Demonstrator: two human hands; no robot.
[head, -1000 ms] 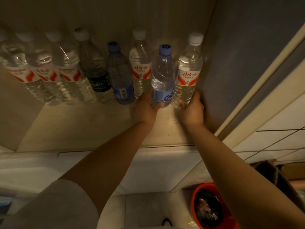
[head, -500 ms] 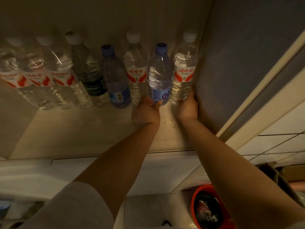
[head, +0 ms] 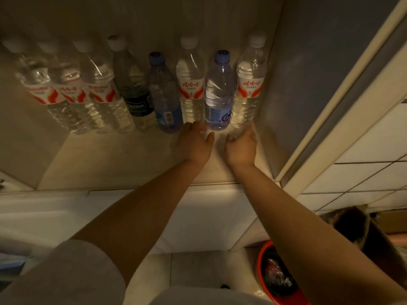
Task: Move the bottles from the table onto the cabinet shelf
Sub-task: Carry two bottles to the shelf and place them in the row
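Note:
Several water bottles stand in a row at the back of the cabinet shelf (head: 123,164). At the right end are a blue-capped bottle with a blue label (head: 218,100) and a white-capped bottle with a red and white label (head: 248,89) next to the cabinet's side wall. My left hand (head: 193,143) is just in front of the blue-capped bottle's base, fingers apart, off the bottle. My right hand (head: 241,147) is in front of the white-capped bottle's base, loosely open, its fingertips beside the base.
The cabinet's grey side wall (head: 308,84) and door frame (head: 343,102) rise on the right. Below the shelf is a white cabinet front (head: 211,216). A red bucket (head: 264,256) with rubbish sits on the tiled floor at lower right, next to a dark bag (head: 352,225).
Both hands held the two rightmost bottles and pushed them back into the row. Now the hands have loosened and drawn slightly back from the bottle bases.

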